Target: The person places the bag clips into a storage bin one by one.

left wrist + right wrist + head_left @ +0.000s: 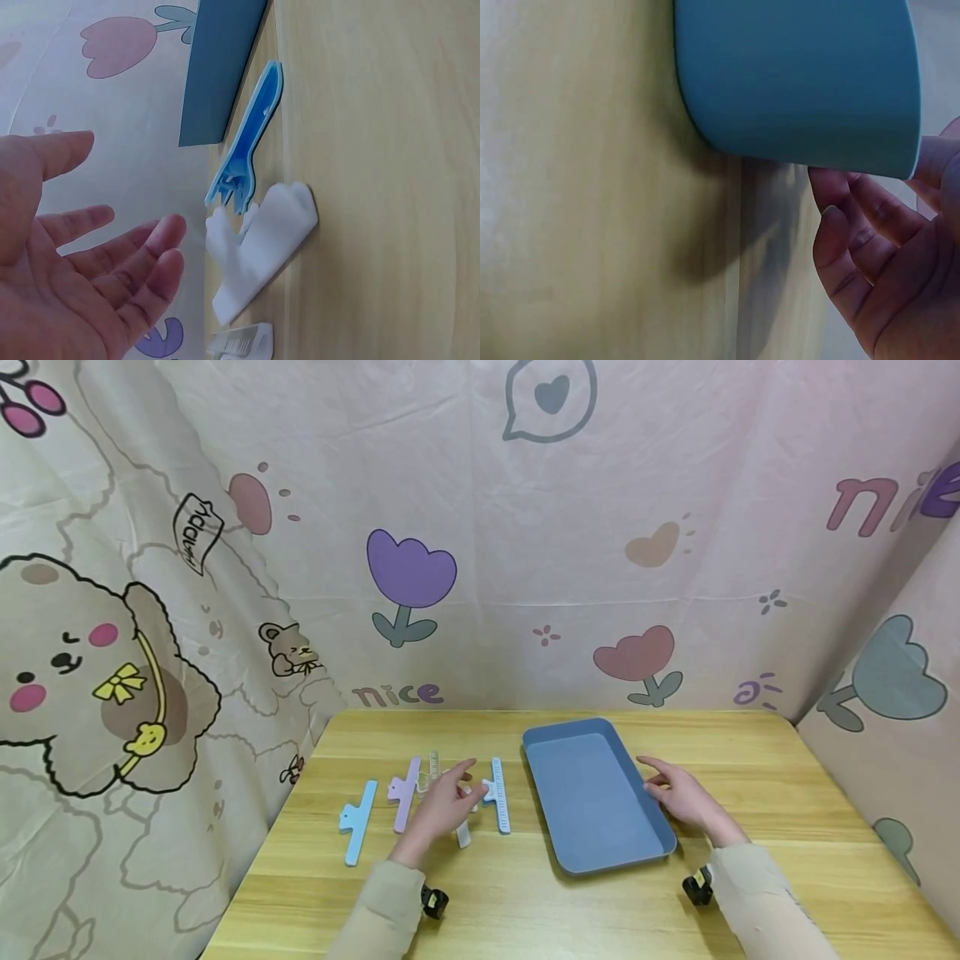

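Observation:
My left hand (444,806) hovers above a white clip (463,836), its fingers loosely spread and holding nothing. In the left wrist view, that white clip (266,251) lies below the fingertips, apart from them. Beside it, toward the tray, is a light blue clip with ruler marks (500,797). Left of the hand lie a clear clip (433,765), partly hidden, a purple clip (406,797) and a blue clip (360,823). My right hand (684,797) is at the right side of a blue-grey tray (600,793), fingers loosely bent; whether they touch its wall I cannot tell.
The wooden table (787,877) carries the clips on its left and the tray right of middle. A patterned curtain (480,485) hangs behind the table and along both sides. Small black cameras sit at both wrists.

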